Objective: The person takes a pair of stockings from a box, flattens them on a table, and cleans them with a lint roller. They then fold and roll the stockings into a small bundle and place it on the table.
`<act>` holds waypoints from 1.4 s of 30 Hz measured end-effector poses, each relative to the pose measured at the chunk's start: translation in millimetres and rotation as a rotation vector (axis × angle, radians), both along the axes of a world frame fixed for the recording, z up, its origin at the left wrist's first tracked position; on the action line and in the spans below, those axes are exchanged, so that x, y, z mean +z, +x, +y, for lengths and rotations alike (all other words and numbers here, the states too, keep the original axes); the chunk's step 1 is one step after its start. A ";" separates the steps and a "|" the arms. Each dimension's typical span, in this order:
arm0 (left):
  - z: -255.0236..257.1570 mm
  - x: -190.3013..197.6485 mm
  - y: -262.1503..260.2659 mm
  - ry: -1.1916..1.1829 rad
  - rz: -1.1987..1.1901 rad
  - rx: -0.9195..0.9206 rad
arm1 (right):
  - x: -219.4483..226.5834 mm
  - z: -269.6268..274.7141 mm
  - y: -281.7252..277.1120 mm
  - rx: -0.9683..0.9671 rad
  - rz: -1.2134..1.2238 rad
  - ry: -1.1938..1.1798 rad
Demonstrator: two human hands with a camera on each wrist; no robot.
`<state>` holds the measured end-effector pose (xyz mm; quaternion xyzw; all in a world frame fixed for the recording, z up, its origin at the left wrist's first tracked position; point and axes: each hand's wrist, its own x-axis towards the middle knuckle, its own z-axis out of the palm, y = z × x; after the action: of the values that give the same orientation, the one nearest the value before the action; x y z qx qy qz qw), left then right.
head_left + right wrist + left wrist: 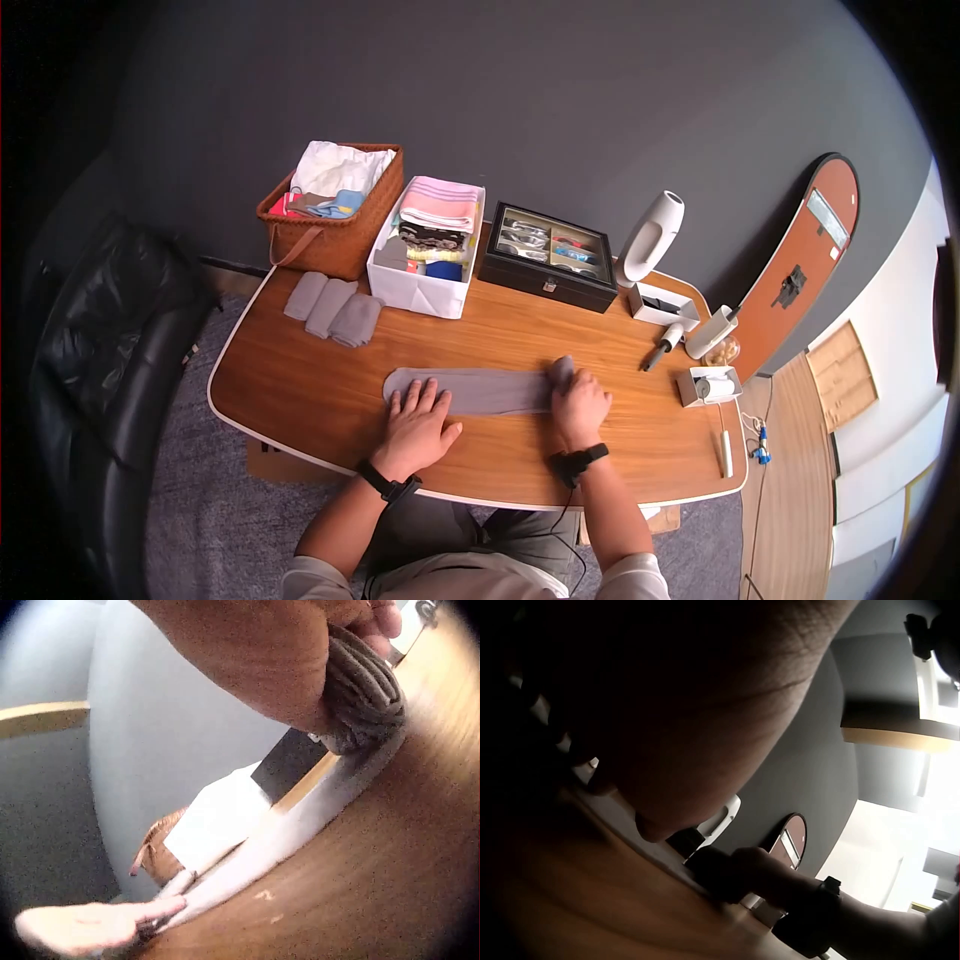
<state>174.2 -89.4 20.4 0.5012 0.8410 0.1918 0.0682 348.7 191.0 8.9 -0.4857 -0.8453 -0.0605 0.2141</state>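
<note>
A long strip of grey cloth lies flat across the wooden table, its right end rolled into a thick bundle. My left hand rests palm down on the strip near its left end, fingers straight and a little spread. At the other end my right hand grips the rolled end, which shows several tight layers in the right wrist view. Three folded grey bundles sit side by side at the table's left. The left wrist view is dark, with the left hand filling much of it.
Behind the cloth stand a brown woven basket, a white box of folded fabrics and a black glasses case. Toward the right are a white looped appliance, a brush, small white boxes and a leaning mirror.
</note>
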 end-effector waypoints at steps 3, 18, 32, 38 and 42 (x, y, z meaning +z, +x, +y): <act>-2.5 1.9 0.8 0.019 0.002 -0.002 | 28.1 -40.7 -9.1 0.130 -0.038 -0.053; -2.5 9.3 -6.6 0.028 -0.036 -0.028 | 6.9 -25.3 -20.1 0.494 -0.036 -0.086; 15.8 24.8 14.0 0.008 0.013 -0.158 | 15.3 17.4 -1.4 0.421 0.089 -0.091; 95.8 3.2 49.5 0.096 -0.013 -0.343 | 14.2 -1.7 2.5 0.719 -0.053 -0.079; 105.6 -2.0 60.1 0.025 -0.022 -0.296 | 1.3 3.1 8.7 0.653 -0.101 -0.117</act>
<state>234.3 16.2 18.5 0.6184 0.7548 0.1956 0.0984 357.4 194.1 10.2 -0.1969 -0.9680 0.0360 0.1516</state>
